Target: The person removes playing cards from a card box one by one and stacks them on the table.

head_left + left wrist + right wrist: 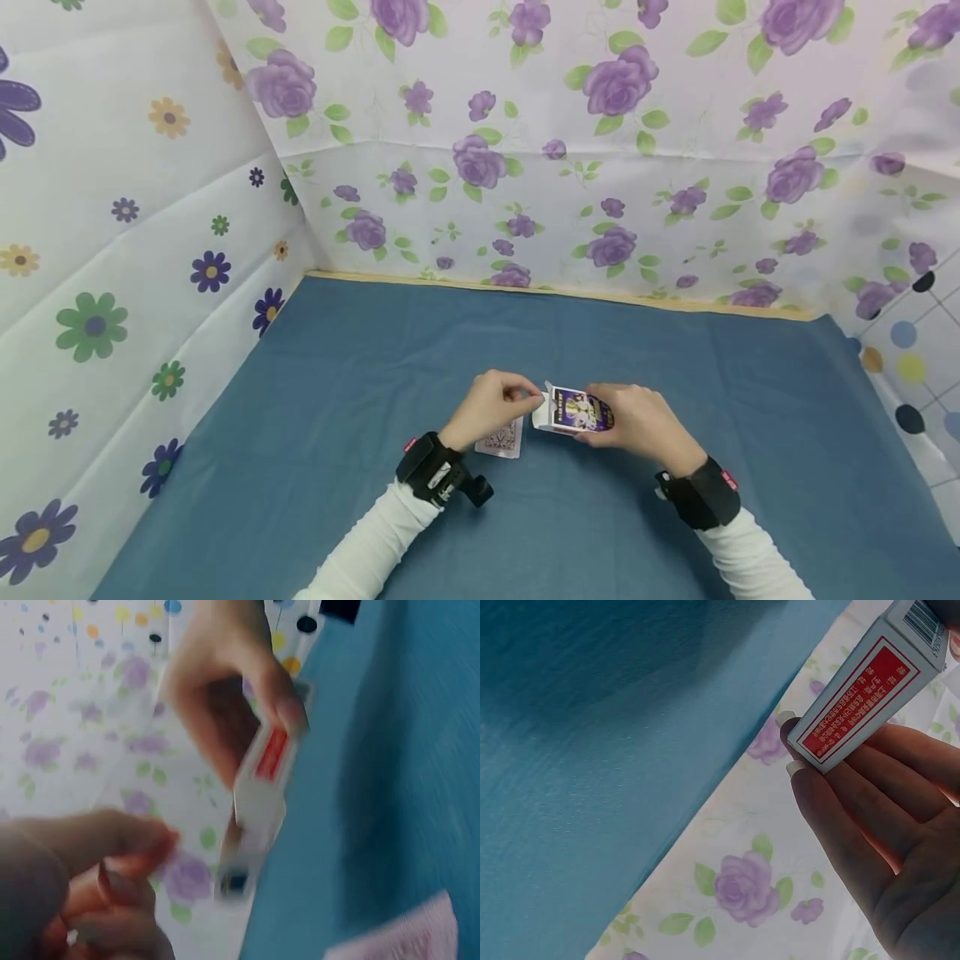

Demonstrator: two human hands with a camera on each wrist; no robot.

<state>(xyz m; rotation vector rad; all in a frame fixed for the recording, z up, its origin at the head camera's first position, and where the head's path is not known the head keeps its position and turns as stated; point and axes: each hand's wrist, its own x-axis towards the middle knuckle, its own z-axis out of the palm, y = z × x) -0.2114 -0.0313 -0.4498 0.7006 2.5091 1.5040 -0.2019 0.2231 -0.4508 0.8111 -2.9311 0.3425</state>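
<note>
A playing card box (pixel 581 411) with a purple and yellow printed face is gripped by my right hand (pixel 637 419), fingers and thumb along its edges. The box is tilted, and its open end with white flaps (pixel 259 814) points left. In the right wrist view a red printed panel (pixel 862 701) shows on its narrow side. My left hand (pixel 491 408) is just left of the flaps, fingers curled and thumb near the index fingertip. A gap separates it from the box in the left wrist view, and nothing shows between its fingers. Below it lies a patterned-back playing card (pixel 504 440), partly hidden.
A blue cloth (pixel 375 358) covers the table. Floral sheeting (pixel 480 208) stands along the back edge, with more flowered sheeting (pixel 150 275) at the left and a dotted sheet (pixel 911 367) at the right.
</note>
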